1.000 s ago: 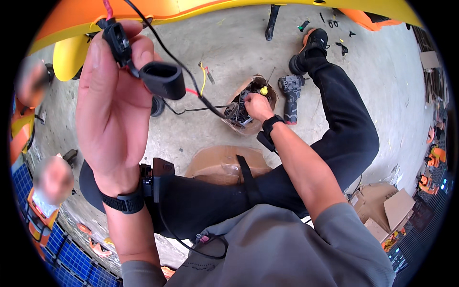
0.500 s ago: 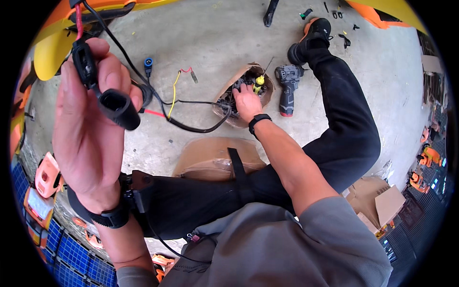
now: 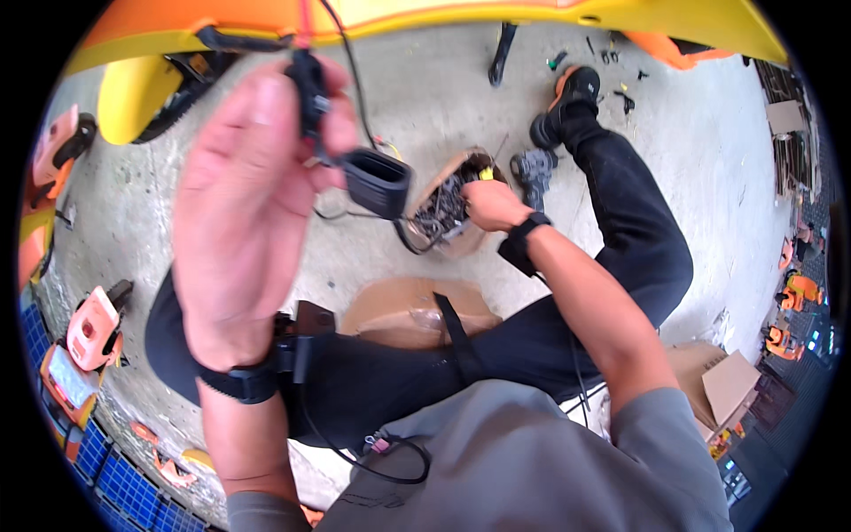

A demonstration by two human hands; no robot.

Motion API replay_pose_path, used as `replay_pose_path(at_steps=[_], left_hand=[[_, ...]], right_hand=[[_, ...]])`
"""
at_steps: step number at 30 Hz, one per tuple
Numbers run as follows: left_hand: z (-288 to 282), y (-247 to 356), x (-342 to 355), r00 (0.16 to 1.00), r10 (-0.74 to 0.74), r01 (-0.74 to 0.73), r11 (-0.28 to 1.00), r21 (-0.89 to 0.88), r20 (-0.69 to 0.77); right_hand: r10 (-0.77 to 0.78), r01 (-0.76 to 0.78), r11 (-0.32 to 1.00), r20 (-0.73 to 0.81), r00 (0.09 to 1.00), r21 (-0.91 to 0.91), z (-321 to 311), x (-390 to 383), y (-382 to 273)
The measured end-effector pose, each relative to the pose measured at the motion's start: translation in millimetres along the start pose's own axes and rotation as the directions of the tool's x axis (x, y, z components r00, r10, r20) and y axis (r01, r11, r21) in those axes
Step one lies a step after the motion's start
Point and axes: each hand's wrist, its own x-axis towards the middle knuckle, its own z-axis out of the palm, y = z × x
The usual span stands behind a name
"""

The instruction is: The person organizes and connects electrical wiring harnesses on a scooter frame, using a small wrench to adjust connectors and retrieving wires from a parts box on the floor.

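Over smooth grey concrete floor [image 3: 346, 262], lightly scuffed, with a glossy yellow-and-orange panel [image 3: 425, 13] beyond the parts box [image 3: 465, 241]. With the left hand [image 3: 253, 177], raised to the left of the parts box, pinches a narrow black connector [image 3: 312, 93] firmly between thumb and fingertips. With the right hand [image 3: 495, 206], loosely curled at the right rim of the parts box, dips toward small dark parts [image 3: 434, 208] inside; cannot tell whether apart or closed on something, with fingertips hidden. Just below the connector, left of the parts box, a hollow oval black sleeve [image 3: 377, 182], matte and rubbery. Above the connector, left of and beyond the parts box, a thin red wire [image 3: 304, 22] and a smooth black cable [image 3: 353, 66]. Just right of the parts box, a chunky grey-and-black power drill [image 3: 534, 173]. Nearer than the parts box, a broad brown carton [image 3: 390, 306] of creased cardboard.
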Motion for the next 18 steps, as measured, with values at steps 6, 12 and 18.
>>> replay_pose_path(at_steps=[6,12,18], left_hand=[[9.4,-1.3,-5.4,0.993,0.044,-0.026,0.986,-0.162,0.109],[21.0,-2.8,-4.8,0.989,0.036,-0.022,0.995,-0.095,0.145],[25.7,-8.8,0.2,0.989,-0.018,0.033,0.995,-0.098,0.149]], right_hand=[[0.040,0.351,0.463,-0.414,0.909,0.814,-187.1,-109.4,-62.5],[-0.064,0.758,0.233,-0.768,0.637,0.610,-237.4,-171.0,-131.0],[0.068,0.782,0.163,-0.798,0.599,0.602,-214.1,-151.8,-130.7]])
